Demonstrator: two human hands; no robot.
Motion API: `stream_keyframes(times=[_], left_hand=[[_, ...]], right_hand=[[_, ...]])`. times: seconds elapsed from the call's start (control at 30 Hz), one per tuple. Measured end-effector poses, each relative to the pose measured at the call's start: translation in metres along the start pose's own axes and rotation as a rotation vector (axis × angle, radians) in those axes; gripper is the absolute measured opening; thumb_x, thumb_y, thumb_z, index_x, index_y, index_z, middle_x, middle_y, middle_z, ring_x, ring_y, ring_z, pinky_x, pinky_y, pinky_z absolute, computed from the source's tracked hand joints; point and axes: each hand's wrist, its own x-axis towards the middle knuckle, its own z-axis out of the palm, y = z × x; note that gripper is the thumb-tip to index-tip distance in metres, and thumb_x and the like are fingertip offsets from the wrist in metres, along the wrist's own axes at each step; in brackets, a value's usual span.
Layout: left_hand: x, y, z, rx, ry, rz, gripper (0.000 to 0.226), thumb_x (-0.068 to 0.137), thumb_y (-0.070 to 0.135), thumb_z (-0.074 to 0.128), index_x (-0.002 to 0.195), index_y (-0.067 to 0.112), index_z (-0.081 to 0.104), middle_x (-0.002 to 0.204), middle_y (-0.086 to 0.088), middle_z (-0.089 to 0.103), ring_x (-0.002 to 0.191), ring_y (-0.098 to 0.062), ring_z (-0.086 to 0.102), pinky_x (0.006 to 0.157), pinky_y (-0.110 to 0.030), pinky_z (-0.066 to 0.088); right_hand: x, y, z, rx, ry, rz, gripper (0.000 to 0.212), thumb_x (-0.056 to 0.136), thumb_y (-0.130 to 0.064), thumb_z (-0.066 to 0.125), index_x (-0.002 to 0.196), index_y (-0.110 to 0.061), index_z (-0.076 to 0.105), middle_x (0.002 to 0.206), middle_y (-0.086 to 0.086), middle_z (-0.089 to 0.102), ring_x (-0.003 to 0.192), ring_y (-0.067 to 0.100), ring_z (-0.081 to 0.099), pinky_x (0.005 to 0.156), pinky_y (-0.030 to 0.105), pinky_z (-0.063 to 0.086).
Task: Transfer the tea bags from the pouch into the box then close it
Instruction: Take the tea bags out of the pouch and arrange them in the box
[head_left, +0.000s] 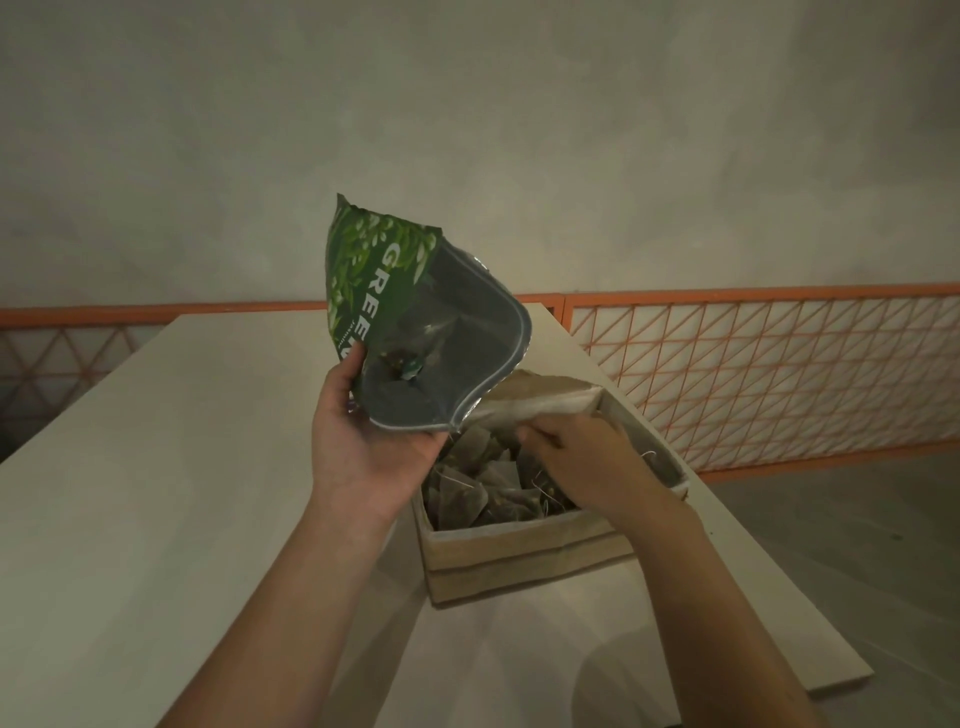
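Your left hand (371, 447) is holding the green foil pouch with white lettering and a grey inner lining (410, 317) at centre frame, its grip curled round the pouch's lower edge, thumb on the printed face and fingers underneath. The pouch is tipping with its open mouth facing you, hanging just above the far left corner of the pale woven-fabric box (524, 561). A few dark shapes are sitting deep inside the pouch; whether they are tea bags is hard to make out.

Your right hand (587, 457) is reaching into the box at centre right, fingers curled down among the grey-brown pyramid tea bags with thin strings (467, 493). Its fingertips are hidden behind the knuckles, so you cannot tell whether the grip is pinching a bag or only touching the heap. The box's soft lid flap (545, 400) is standing open at the far side, partly covered by the pouch mouth.

The box is sitting near the right edge of the long pale bench (156, 467), which is narrowing toward the upper middle of the frame; wide bare surface is lying to the left of your arms. An orange-framed lattice railing (779, 364) is running along the right side and behind the bench, below a grey plaster wall (467, 104). The lighting is dim, and your forearms are covering part of the bench's near end.
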Motion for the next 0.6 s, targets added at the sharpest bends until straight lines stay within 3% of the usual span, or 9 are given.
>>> stream_keyframes(times=[0.07, 0.1, 0.17, 0.23, 0.33, 0.4, 0.47, 0.53, 0.6], left_hand=[[0.0, 0.001, 0.0, 0.011, 0.005, -0.005, 0.051, 0.091, 0.042, 0.056, 0.138, 0.021, 0.061, 0.139, -0.014, 0.061, 0.131, -0.034, 0.055, 0.097, -0.043, 0.054], [0.0, 0.001, 0.0, 0.015, 0.0, -0.013, 0.05, 0.092, 0.043, 0.055, 0.136, 0.02, 0.062, 0.139, -0.014, 0.061, 0.131, -0.035, 0.055, 0.099, -0.043, 0.052], [0.002, 0.0, 0.0, 0.02, -0.003, -0.035, 0.049, 0.094, 0.044, 0.054, 0.136, 0.019, 0.062, 0.14, -0.014, 0.06, 0.132, -0.034, 0.054, 0.097, -0.041, 0.053], [0.003, -0.001, 0.004, 0.019, -0.006, -0.062, 0.051, 0.095, 0.045, 0.054, 0.138, 0.017, 0.06, 0.142, -0.015, 0.058, 0.134, -0.034, 0.052, 0.099, -0.042, 0.053], [0.0, 0.0, 0.012, 0.032, -0.06, -0.072, 0.052, 0.095, 0.047, 0.052, 0.134, 0.015, 0.063, 0.145, -0.014, 0.055, 0.132, -0.033, 0.052, 0.108, -0.046, 0.045], [-0.003, 0.001, 0.016, 0.068, -0.108, -0.028, 0.044, 0.091, 0.046, 0.053, 0.117, 0.016, 0.072, 0.134, -0.013, 0.061, 0.12, -0.033, 0.058, 0.102, -0.044, 0.05], [-0.005, 0.002, 0.018, 0.12, -0.125, -0.017, 0.047, 0.083, 0.045, 0.061, 0.119, 0.016, 0.07, 0.135, -0.013, 0.059, 0.122, -0.034, 0.056, 0.105, -0.044, 0.046], [-0.002, 0.0, 0.017, 0.137, -0.087, -0.06, 0.061, 0.079, 0.044, 0.067, 0.133, 0.015, 0.063, 0.148, -0.014, 0.052, 0.136, -0.034, 0.048, 0.113, -0.045, 0.039], [0.0, -0.004, 0.016, 0.118, -0.012, -0.104, 0.057, 0.087, 0.044, 0.06, 0.136, 0.015, 0.061, 0.149, -0.015, 0.051, 0.139, -0.033, 0.046, 0.112, -0.044, 0.041]], right_hand=[[-0.002, -0.007, -0.001, 0.147, 0.148, 0.01, 0.037, 0.103, -0.044, 0.033, 0.118, -0.028, 0.063, 0.083, -0.015, 0.061, 0.075, -0.002, 0.053, 0.104, 0.05, 0.043], [-0.004, -0.015, -0.004, 0.299, 0.26, 0.008, 0.045, 0.101, -0.052, 0.029, 0.124, -0.028, 0.059, 0.095, -0.012, 0.065, 0.087, 0.001, 0.059, 0.103, 0.047, 0.045], [-0.005, -0.029, -0.008, 0.554, 0.408, -0.04, 0.056, 0.096, -0.063, 0.028, 0.136, -0.031, 0.051, 0.119, -0.013, 0.061, 0.108, -0.005, 0.055, 0.097, 0.023, 0.047], [-0.001, -0.04, -0.009, 0.566, 0.462, -0.123, 0.05, 0.097, -0.056, 0.039, 0.138, -0.03, 0.052, 0.117, -0.011, 0.058, 0.105, -0.007, 0.054, 0.083, 0.007, 0.044], [-0.002, -0.051, -0.007, 0.502, 0.595, -0.203, 0.038, 0.102, -0.032, 0.047, 0.135, -0.018, 0.057, 0.105, -0.002, 0.061, 0.091, -0.003, 0.054, 0.073, 0.009, 0.043], [-0.01, -0.057, -0.005, 0.533, 0.742, -0.273, 0.035, 0.102, -0.019, 0.048, 0.135, -0.01, 0.057, 0.102, 0.002, 0.062, 0.091, -0.002, 0.053, 0.076, 0.007, 0.04], [-0.02, -0.064, 0.001, 0.541, 0.837, -0.315, 0.036, 0.1, -0.011, 0.048, 0.136, -0.006, 0.053, 0.105, 0.006, 0.062, 0.094, -0.003, 0.052, 0.081, 0.007, 0.041], [-0.021, -0.066, 0.01, 0.527, 0.805, -0.279, 0.037, 0.101, -0.012, 0.048, 0.137, -0.007, 0.053, 0.108, 0.006, 0.061, 0.095, -0.006, 0.052, 0.082, 0.006, 0.041], [-0.016, -0.064, 0.017, 0.518, 0.728, -0.182, 0.038, 0.102, -0.017, 0.046, 0.139, -0.01, 0.053, 0.108, 0.006, 0.062, 0.092, -0.012, 0.053, 0.076, 0.002, 0.041]])
